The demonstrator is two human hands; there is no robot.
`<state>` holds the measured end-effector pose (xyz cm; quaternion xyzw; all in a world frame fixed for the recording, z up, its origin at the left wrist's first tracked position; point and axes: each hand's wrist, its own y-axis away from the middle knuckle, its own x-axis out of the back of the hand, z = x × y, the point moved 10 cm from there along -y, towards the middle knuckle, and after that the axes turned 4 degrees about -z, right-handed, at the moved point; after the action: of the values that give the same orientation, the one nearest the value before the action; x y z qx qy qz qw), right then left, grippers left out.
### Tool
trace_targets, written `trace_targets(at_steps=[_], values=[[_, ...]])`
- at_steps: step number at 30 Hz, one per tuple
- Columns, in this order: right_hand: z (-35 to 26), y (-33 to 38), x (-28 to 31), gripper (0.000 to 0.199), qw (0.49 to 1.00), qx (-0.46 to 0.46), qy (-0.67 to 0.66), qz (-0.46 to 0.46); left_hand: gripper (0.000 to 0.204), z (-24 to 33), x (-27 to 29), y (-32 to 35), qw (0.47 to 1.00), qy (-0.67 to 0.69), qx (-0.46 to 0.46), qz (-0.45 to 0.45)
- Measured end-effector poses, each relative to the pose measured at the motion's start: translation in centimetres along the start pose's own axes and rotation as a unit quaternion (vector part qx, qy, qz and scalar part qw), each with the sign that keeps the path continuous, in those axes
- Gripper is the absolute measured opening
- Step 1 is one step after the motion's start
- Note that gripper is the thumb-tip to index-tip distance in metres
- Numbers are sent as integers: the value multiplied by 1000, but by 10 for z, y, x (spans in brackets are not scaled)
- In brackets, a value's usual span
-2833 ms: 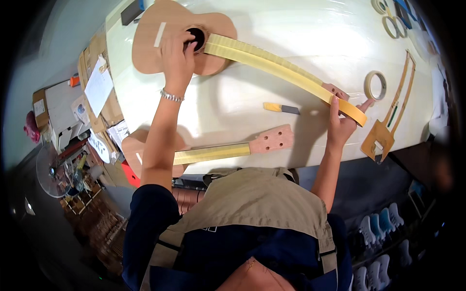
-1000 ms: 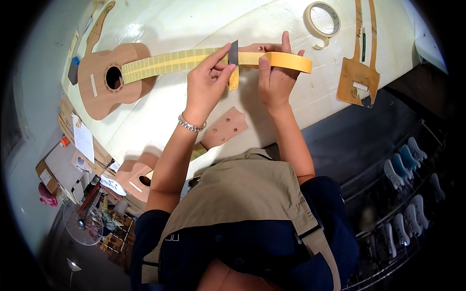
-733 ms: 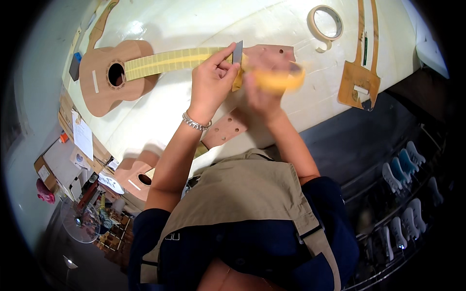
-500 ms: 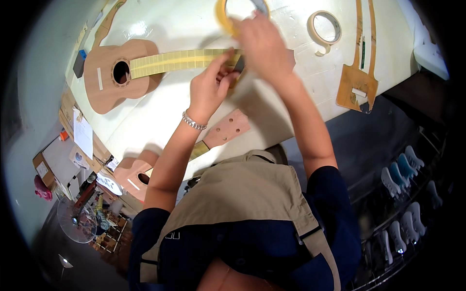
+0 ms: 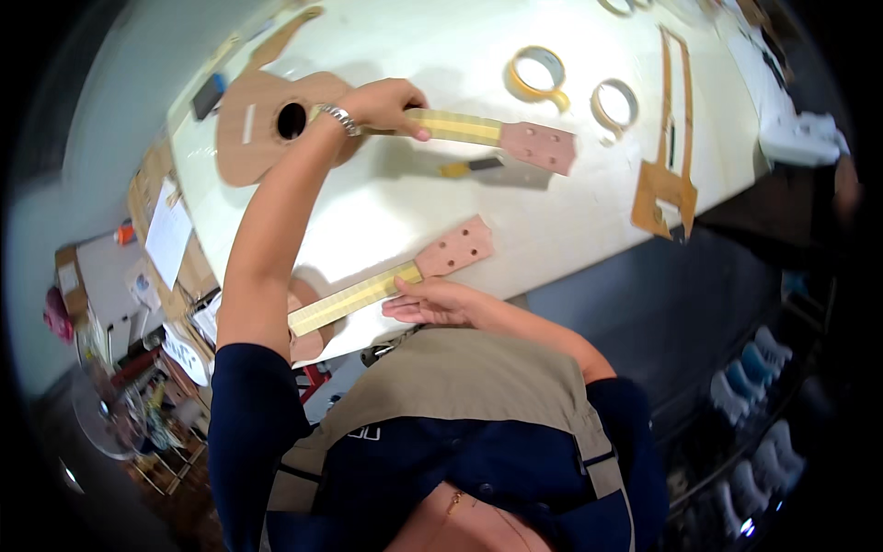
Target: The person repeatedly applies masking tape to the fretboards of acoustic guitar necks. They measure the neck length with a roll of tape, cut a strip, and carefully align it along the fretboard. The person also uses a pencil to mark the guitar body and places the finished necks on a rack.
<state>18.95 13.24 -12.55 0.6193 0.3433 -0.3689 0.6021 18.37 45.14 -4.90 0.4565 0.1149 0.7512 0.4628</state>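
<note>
Two small unfinished guitars lie on my white workbench (image 5: 589, 230), and I have a hand on each. My left hand (image 5: 386, 103) is stretched far out, its fingers curled down over the taped neck of the far guitar (image 5: 267, 124), just where the neck leaves the body beside the round sound hole. The grasp looks loose, more a pressing hold from above than a tight fist, and a metal bracelet (image 5: 338, 118) sits at the wrist. From that hand the neck runs to my right, covered in yellow masking tape, and ends in a pinkish headstock (image 5: 550, 147) with small holes.

My right hand (image 5: 432, 302) lies close to my body, open and flat, the fingers extended and resting against the near edge of the near guitar's neck (image 5: 354, 299); it grips nothing. That neck is also banded in yellow tape and rises to a second pinkish headstock (image 5: 453, 248), while its body is mostly hidden under my left arm at the bench edge.

Between the two instruments a small yellow-handled knife (image 5: 469, 167) lies on the bench, just below the far neck. Farther out are two rolls of masking tape (image 5: 538, 74), side by side, and to their right a thin wooden template (image 5: 667, 179) lies flat. A dark small block (image 5: 208, 96) rests near the far guitar's body. Off the bench on my left, papers and clutter (image 5: 166, 239) crowd a lower surface.
</note>
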Motion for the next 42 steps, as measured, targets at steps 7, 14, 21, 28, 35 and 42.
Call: trace_targets(at_steps=[7,14,21,28,35,42], values=[[-83,10,-36,22,913,402,68,-3,36,2,147,191,932,132,-20,338],[-178,230,-184,12,631,753,103,-156,36,-64,125,418,705,282,-112,641],[-163,229,-353,10,566,748,301,-171,26,8,41,475,532,334,-224,745],[-162,156,-415,13,563,686,422,-189,24,50,5,455,511,287,-171,792],[-161,66,-427,61,577,603,538,-121,68,76,17,423,647,319,-286,631],[-93,92,-442,99,402,596,674,-169,45,96,-70,476,551,329,-238,729]])
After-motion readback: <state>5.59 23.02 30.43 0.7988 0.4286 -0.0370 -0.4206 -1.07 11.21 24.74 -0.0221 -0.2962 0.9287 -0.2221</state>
